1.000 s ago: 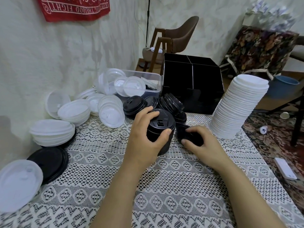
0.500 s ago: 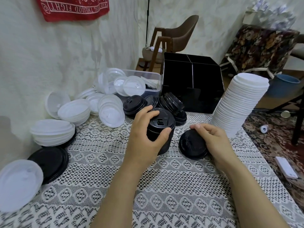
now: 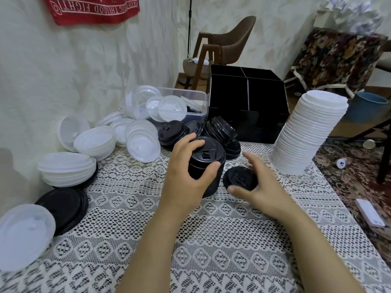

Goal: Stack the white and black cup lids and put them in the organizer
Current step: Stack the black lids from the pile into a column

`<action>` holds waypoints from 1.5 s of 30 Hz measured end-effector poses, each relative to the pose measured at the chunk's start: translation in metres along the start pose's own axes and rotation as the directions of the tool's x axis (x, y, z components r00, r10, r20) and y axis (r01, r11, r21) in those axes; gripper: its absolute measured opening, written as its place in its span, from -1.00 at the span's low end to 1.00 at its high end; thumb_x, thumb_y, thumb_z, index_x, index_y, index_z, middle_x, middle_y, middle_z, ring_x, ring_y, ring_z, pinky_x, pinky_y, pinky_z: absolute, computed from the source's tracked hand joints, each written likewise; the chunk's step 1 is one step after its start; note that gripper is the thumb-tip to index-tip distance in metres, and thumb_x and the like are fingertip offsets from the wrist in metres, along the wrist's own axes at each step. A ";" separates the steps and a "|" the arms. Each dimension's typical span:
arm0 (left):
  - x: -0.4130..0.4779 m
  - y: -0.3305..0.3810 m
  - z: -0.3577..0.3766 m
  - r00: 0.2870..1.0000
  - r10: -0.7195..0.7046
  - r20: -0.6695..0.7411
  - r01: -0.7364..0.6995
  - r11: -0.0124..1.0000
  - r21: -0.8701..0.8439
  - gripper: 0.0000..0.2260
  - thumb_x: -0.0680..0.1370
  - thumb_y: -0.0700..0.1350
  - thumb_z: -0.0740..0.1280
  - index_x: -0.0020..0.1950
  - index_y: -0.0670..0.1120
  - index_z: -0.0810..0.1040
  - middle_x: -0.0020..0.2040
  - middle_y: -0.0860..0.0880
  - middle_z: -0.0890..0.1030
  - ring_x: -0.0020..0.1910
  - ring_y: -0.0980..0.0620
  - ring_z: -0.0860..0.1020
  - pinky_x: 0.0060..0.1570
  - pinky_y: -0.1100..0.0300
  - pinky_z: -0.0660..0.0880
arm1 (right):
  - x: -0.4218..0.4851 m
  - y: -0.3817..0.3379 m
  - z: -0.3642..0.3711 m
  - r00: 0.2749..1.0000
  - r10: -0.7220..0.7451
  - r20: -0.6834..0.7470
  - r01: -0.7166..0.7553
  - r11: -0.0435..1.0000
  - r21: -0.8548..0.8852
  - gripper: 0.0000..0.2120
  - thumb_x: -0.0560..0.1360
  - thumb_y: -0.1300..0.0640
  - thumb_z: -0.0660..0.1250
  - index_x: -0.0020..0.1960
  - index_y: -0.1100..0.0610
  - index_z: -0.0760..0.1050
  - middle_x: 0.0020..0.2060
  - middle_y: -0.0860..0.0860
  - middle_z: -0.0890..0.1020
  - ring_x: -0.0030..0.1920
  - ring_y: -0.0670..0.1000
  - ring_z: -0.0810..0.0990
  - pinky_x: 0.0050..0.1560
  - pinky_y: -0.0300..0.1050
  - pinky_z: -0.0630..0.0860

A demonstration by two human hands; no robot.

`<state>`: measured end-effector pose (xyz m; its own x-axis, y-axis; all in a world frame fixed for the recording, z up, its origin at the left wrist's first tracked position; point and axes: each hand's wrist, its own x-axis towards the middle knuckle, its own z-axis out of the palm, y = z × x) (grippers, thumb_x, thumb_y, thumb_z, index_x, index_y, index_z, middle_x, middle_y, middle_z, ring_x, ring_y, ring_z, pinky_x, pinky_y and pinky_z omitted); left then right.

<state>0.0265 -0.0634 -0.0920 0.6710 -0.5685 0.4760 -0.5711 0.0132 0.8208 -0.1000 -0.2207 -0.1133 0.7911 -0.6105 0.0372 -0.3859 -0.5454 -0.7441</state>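
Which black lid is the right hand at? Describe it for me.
Find the tall white lid stack on the right, then the black stack the left hand grips. Between them, on the lace cloth, the right hand holds the lone black lid: it is one lid alone, while the black lids behind are piled.

Soft, even indoor light; wide-angle bending and slight blur at edges.

the organizer (image 3: pixel 264 98) stands behind the short lid stack (image 3: pixel 208 153), a loose lid (image 3: pixel 240 178) just right of it, the tall lid stack (image 3: pixel 311 132) farther right.
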 end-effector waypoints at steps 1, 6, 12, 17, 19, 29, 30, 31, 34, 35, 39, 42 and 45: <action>0.000 0.000 0.000 1.000 -0.003 0.001 0.003 1.000 -0.003 -0.64 0.46 0.05 0.37 0.24 0.12 0.42 0.34 0.31 0.31 0.36 0.37 0.26 0.29 0.53 0.16 | -0.001 0.001 0.000 1.000 -0.001 0.019 0.002 1.000 -0.030 -0.02 0.19 -0.32 0.52 0.48 -0.22 0.12 0.36 -0.06 0.38 0.39 0.02 0.35 0.41 0.13 0.34; -0.001 0.001 -0.001 0.999 -0.033 0.009 0.033 0.999 -0.022 -0.62 0.44 0.07 0.37 0.24 0.14 0.42 0.37 0.25 0.32 0.38 0.36 0.25 0.30 0.52 0.17 | -0.002 -0.004 -0.002 0.999 -0.037 -0.020 0.036 0.999 -0.017 -0.19 0.27 0.03 0.62 0.40 -0.09 0.28 0.15 -0.10 0.49 0.18 -0.10 0.50 0.27 -0.16 0.43; -0.003 0.003 -0.003 0.994 -0.104 0.029 0.105 0.993 -0.058 -0.50 0.39 0.12 0.41 0.29 0.21 0.36 0.39 0.19 0.34 0.38 0.30 0.29 0.37 0.29 0.29 | -0.004 -0.031 -0.013 0.942 -0.184 -0.281 0.254 0.938 0.238 -0.40 0.34 -0.04 0.45 0.35 -0.13 0.36 0.24 -0.10 0.49 0.25 -0.14 0.48 0.24 -0.14 0.45; -0.003 0.004 -0.006 0.978 -0.203 0.045 0.207 0.970 -0.125 -0.23 0.30 0.19 0.51 0.43 0.20 0.25 0.32 0.26 0.42 0.31 0.24 0.42 0.32 0.10 0.42 | 0.004 -0.071 -0.009 0.906 -0.366 -0.212 0.420 0.838 0.348 -0.39 0.31 -0.03 0.48 0.33 -0.13 0.39 0.26 -0.05 0.50 0.28 -0.08 0.50 0.24 -0.18 0.47; -0.003 0.004 -0.006 0.977 -0.208 0.053 0.213 0.966 -0.146 -0.21 0.32 0.14 0.54 0.46 0.18 0.23 0.32 0.24 0.43 0.30 0.22 0.44 0.30 0.06 0.45 | 0.010 -0.081 -0.005 0.899 -0.415 -0.141 0.438 0.831 0.343 -0.38 0.31 0.06 0.50 0.33 -0.07 0.42 0.25 -0.07 0.52 0.26 -0.10 0.51 0.23 -0.24 0.46; -0.002 0.002 -0.006 0.973 -0.224 0.053 0.229 0.966 -0.118 -0.17 0.36 0.00 0.56 0.49 0.19 0.15 0.33 0.25 0.42 0.30 0.27 0.42 0.30 0.18 0.42 | 0.026 -0.084 0.006 0.896 -0.440 0.066 0.402 0.865 0.301 -0.42 0.27 0.19 0.37 0.29 -0.03 0.48 0.31 -0.06 0.44 0.33 -0.23 0.40 0.30 -0.35 0.35; -0.002 0.002 -0.006 0.973 -0.224 0.051 0.229 0.967 -0.116 -0.17 0.34 0.01 0.55 0.49 0.19 0.16 0.34 0.24 0.42 0.31 0.26 0.42 0.31 0.16 0.42 | 0.026 -0.084 0.006 0.893 -0.444 0.073 0.404 0.863 0.303 -0.42 0.27 0.18 0.37 0.29 -0.05 0.48 0.31 -0.06 0.44 0.33 -0.23 0.40 0.30 -0.34 0.35; -0.002 0.002 -0.006 0.973 -0.225 0.050 0.229 0.967 -0.114 -0.17 0.32 0.04 0.54 0.47 0.21 0.17 0.34 0.23 0.42 0.31 0.24 0.42 0.31 0.14 0.43 | 0.025 -0.083 0.007 0.890 -0.449 0.078 0.407 0.860 0.306 -0.43 0.28 0.15 0.38 0.29 -0.07 0.47 0.31 -0.06 0.43 0.34 -0.22 0.40 0.31 -0.34 0.35; -0.002 0.001 -0.006 0.973 -0.226 0.053 0.230 0.968 -0.104 -0.24 0.30 0.07 0.50 0.44 0.20 0.24 0.34 0.18 0.43 0.30 0.20 0.44 0.28 0.07 0.46 | 0.024 -0.082 0.007 0.891 -0.444 0.101 0.389 0.858 0.335 -0.43 0.30 0.18 0.37 0.31 -0.05 0.47 0.33 -0.07 0.42 0.34 -0.22 0.40 0.30 -0.31 0.37; -0.002 0.001 -0.006 0.973 -0.224 0.051 0.229 0.968 -0.105 -0.24 0.30 0.07 0.49 0.45 0.19 0.25 0.34 0.18 0.43 0.30 0.19 0.44 0.28 0.07 0.47 | 0.024 -0.082 0.007 0.891 -0.442 0.109 0.383 0.857 0.345 -0.43 0.31 0.19 0.36 0.32 -0.04 0.47 0.34 -0.08 0.41 0.34 -0.23 0.40 0.30 -0.32 0.38; -0.002 0.002 -0.006 0.970 -0.236 0.052 0.240 0.966 -0.098 -0.19 0.30 0.08 0.48 0.49 0.16 0.22 0.39 0.16 0.39 0.35 0.19 0.40 0.32 0.06 0.42 | 0.025 -0.082 0.007 0.890 -0.435 0.140 0.363 0.859 0.362 -0.43 0.32 0.20 0.35 0.32 -0.04 0.48 0.34 -0.09 0.40 0.33 -0.24 0.40 0.29 -0.33 0.37; -0.001 0.003 -0.007 0.966 -0.252 0.061 0.257 0.963 -0.080 -0.22 0.32 0.05 0.50 0.48 0.15 0.24 0.35 0.15 0.44 0.30 0.18 0.44 0.28 0.08 0.46 | 0.027 -0.081 0.006 0.887 -0.431 0.168 0.360 0.871 0.335 -0.45 0.34 0.16 0.36 0.31 -0.11 0.47 0.35 -0.11 0.39 0.32 -0.28 0.37 0.28 -0.38 0.34; -0.002 0.002 -0.008 0.961 -0.264 0.078 0.269 0.961 -0.062 -0.26 0.36 -0.02 0.54 0.44 0.15 0.25 0.24 0.18 0.50 0.18 0.23 0.51 0.14 0.21 0.52 | 0.027 -0.081 0.008 0.888 -0.432 0.159 0.365 0.871 0.327 -0.52 0.38 0.02 0.41 0.29 -0.15 0.47 0.35 -0.14 0.39 0.32 -0.32 0.35 0.26 -0.45 0.30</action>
<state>0.0282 -0.0556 -0.0890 0.7590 -0.6141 0.2163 -0.3392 -0.0894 0.9365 -0.0441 -0.1884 -0.0578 0.9444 -0.2153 0.2485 0.1081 -0.5105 -0.8531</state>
